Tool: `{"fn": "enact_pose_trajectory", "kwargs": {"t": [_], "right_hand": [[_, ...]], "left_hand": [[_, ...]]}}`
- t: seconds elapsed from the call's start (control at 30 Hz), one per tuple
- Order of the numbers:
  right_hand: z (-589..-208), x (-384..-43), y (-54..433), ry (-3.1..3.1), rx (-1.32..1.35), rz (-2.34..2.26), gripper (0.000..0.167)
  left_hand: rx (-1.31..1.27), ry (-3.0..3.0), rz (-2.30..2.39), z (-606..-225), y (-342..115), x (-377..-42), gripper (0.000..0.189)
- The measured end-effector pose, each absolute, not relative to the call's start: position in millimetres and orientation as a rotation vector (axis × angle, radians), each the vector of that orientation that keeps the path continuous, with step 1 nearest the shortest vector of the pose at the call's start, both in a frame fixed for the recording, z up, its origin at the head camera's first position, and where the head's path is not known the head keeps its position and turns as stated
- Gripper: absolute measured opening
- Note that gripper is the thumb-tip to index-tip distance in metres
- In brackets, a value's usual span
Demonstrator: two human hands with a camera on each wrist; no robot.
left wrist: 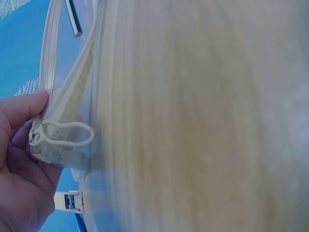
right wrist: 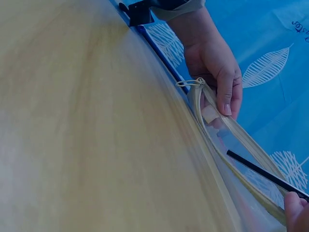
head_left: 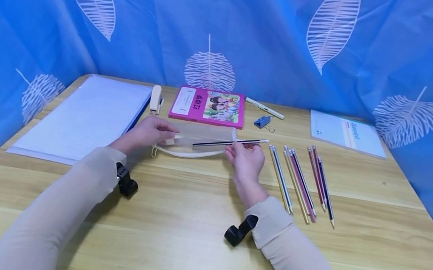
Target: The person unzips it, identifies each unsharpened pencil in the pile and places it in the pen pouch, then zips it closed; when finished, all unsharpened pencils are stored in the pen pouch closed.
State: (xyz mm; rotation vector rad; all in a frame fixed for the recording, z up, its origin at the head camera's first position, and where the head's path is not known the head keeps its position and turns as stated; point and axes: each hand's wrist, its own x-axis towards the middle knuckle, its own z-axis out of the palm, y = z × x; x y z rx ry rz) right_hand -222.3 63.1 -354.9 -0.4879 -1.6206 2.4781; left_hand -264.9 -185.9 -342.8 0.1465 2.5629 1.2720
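Observation:
A see-through zip pencil pouch (head_left: 210,131) lies across the middle of the table, its zipper edge facing the person. At its left end, my left hand (head_left: 151,133) grips the pouch by thumb and fingers near the looped zipper pull (left wrist: 67,134). The zip stands apart in both wrist views. A small pale block (right wrist: 210,114) shows at that end of the pouch. My right hand (head_left: 247,160) pinches a dark striped pencil (head_left: 215,144) near its white-tipped end. The pencil's other end points left, at the pouch's mouth; the right wrist view shows little of this hand.
Several pencils (head_left: 298,183) lie right of my right hand. Behind the pouch are a pink book (head_left: 182,110), a pale pen (head_left: 265,108) and a blue binder clip (head_left: 262,121). A stapler (head_left: 156,99) and white papers (head_left: 83,118) lie left, a notebook (head_left: 328,129) far right.

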Motion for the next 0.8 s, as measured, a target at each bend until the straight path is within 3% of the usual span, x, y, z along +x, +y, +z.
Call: {"fn": "enact_pose_trajectory", "kwargs": {"t": [0.43,0.8], "right_hand": [[-363,-214,28,-1.581,-0.555,2.616,0.028],[-369,-219,19,-1.639,-0.588,2.672,0.019]], "left_hand": [[0.117,2.547,1.283,-338,-177,-259,0.025],[0.149,2.529,1.34,-337,-163,-252,0.024]]}}
